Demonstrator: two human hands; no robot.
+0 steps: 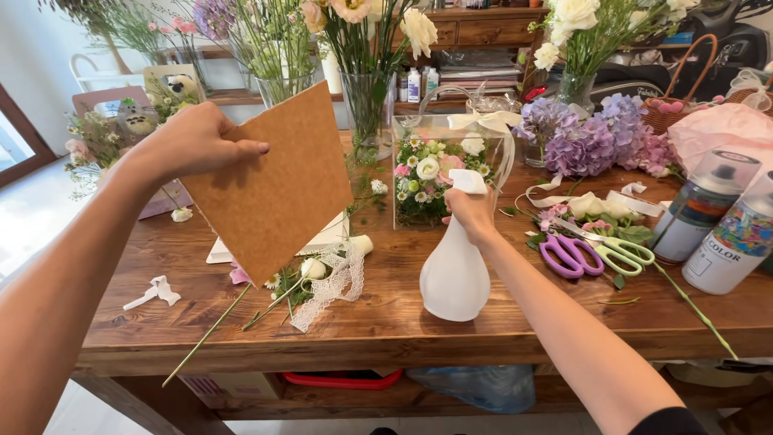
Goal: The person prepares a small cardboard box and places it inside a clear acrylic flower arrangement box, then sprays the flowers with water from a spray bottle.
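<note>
Right hand (473, 211) is gripping white spray bottle (456, 270) at neck, base on wooden table (386, 322); likely smooth, slippery plastic, wt unclear. Left hand (193, 143) is pinching brown card (274, 185) by top edge: stiff, light.

Bright, soft daylight enters from the window (16, 141) at the left, washing out the floor beneath it. Shadows on the wooden table (386, 322) are faint. Focus is sharp throughout, with slight wide-angle stretching at the edges.
</note>
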